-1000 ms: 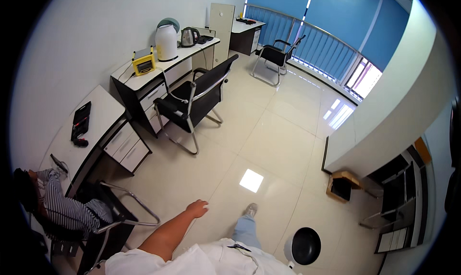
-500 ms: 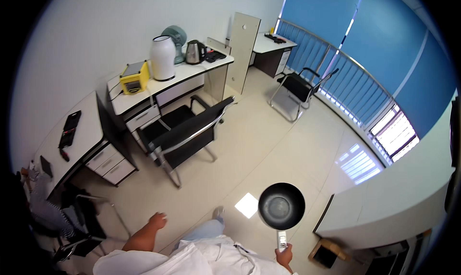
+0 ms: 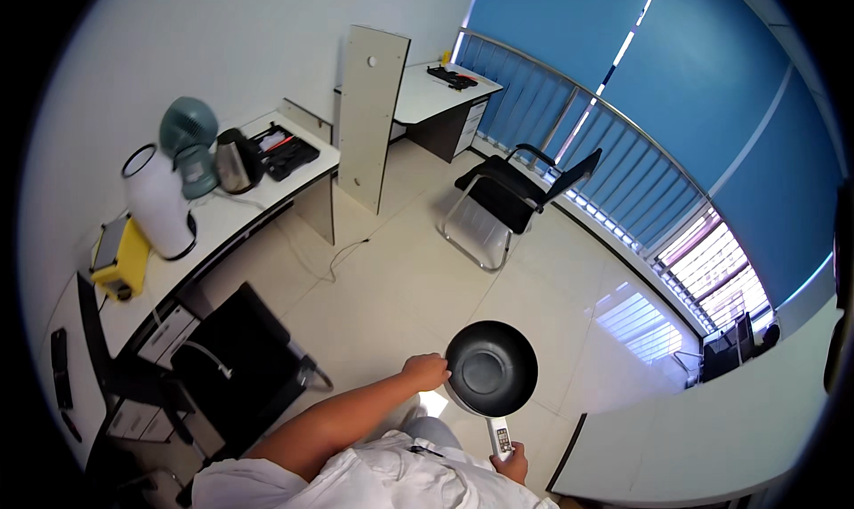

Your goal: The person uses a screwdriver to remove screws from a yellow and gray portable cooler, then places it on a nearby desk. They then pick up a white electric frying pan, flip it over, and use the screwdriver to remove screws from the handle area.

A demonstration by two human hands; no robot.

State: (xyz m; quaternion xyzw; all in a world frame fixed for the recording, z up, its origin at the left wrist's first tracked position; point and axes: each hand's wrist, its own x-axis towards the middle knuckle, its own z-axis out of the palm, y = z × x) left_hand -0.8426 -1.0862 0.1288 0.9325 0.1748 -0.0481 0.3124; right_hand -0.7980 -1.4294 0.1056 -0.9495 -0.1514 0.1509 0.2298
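Note:
A deep black frying pan [image 3: 492, 368] with a pale handle is held level over the floor in front of me. My right hand [image 3: 511, 466] is wrapped round the end of its handle. At the pan's left edge, my left hand [image 3: 427, 372] has its fingers curled at the rim and appears to grip it; the fingertips are partly hidden. Nothing shows inside the pan.
A black chair [image 3: 240, 367] stands close on my left by a desk with a yellow box [image 3: 123, 257], white cylinder [image 3: 158, 202], green fan [image 3: 189, 140] and kettle [image 3: 238, 160]. Ahead are another chair [image 3: 507, 189] and an upright panel [image 3: 369, 118]; a pale partition [image 3: 685, 438] flanks my right.
My left hand has come up and rightward from beside my body to the pan's rim. I have moved forward, nearer the far desk and chair. The right hand still holds the handle.

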